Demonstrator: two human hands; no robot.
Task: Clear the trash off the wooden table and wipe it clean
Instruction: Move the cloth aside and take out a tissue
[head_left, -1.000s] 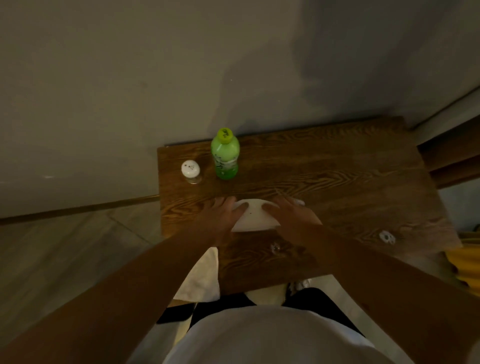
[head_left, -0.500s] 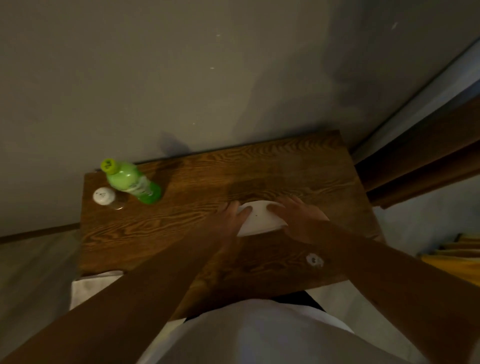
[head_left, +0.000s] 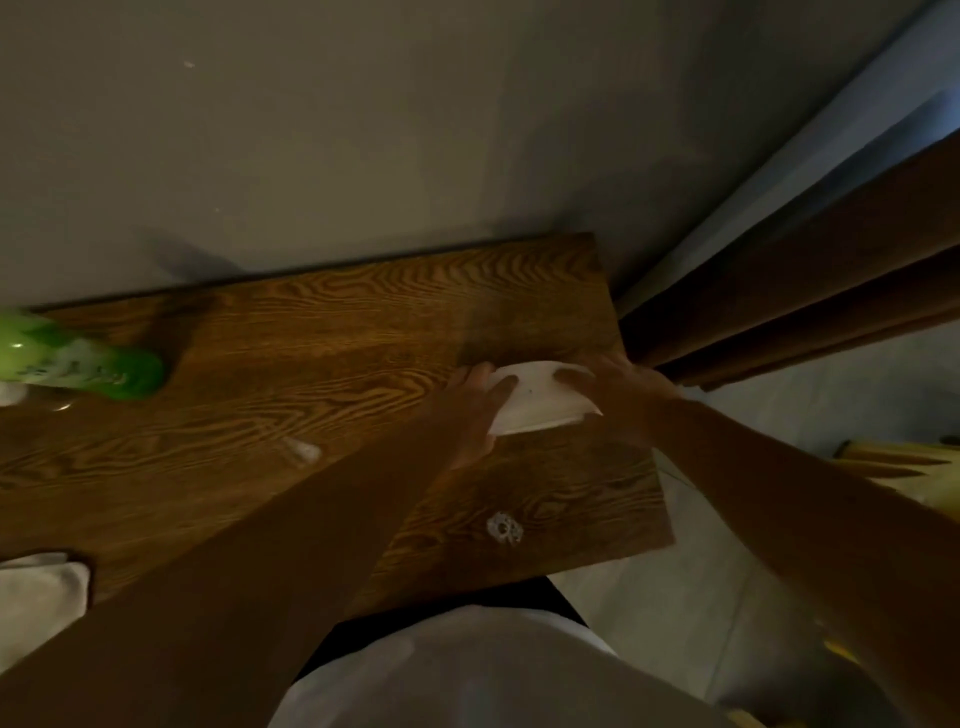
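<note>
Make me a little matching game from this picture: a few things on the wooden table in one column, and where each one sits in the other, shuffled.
Things
1. green bottle
2. white wipe
3. foamy white spot
4. white cloth

Places
A. under both hands, near the table's right end
B. near the front edge, in front of the hands
C. far left, by the wall
D. at the front left corner

Pairs: 1-C, 2-A, 3-B, 4-D

I have both arms stretched forward, left hand (head_left: 470, 410) and right hand (head_left: 615, 392) flat, palms down, fingers spread.
</note>
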